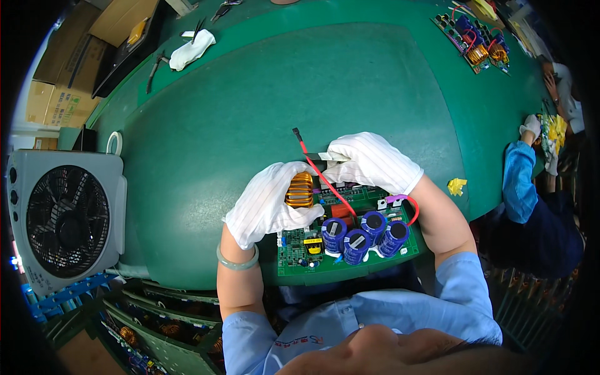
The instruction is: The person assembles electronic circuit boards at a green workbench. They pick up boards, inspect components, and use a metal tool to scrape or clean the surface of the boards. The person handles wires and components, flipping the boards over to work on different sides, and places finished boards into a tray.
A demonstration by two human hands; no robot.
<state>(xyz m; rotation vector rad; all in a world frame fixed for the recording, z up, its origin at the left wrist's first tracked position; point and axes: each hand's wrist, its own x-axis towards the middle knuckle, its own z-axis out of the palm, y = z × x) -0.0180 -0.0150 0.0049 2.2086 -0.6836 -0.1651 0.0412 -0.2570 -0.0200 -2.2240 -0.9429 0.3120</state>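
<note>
The circuit board (294,267), one green panel, lies at the near edge of the bench with both white-gloved hands over its far half. The left hand (270,201) is half closed around one copper-wound coil (300,190) at the board's left side, thumb on the near side and fingers on the far side; how firmly it presses cannot be told. The right hand (372,164) is nearly closed, fingers and thumb pinching one thin flat strip (320,157) above the board's far edge; some fingertips are hidden. The board carries four blue cylinders (357,246), one orange-red block (342,213) and one small yellow part (312,245). Two red wires show: a straight one (322,179) slanting up past the strip to a black end, and a short one (415,209) looping at the right. One pale bangle (237,260) circles the left wrist.

Farther out, one yellow scrap (457,186) lies to the right on the green bench (206,137). One grey fan (69,215) stands at the left, beside one white ring (114,143). One white cloth item (192,50) lies at the far left, and two more coils sit at the far right. A co-worker's gloved hand (530,127) shows beyond.
</note>
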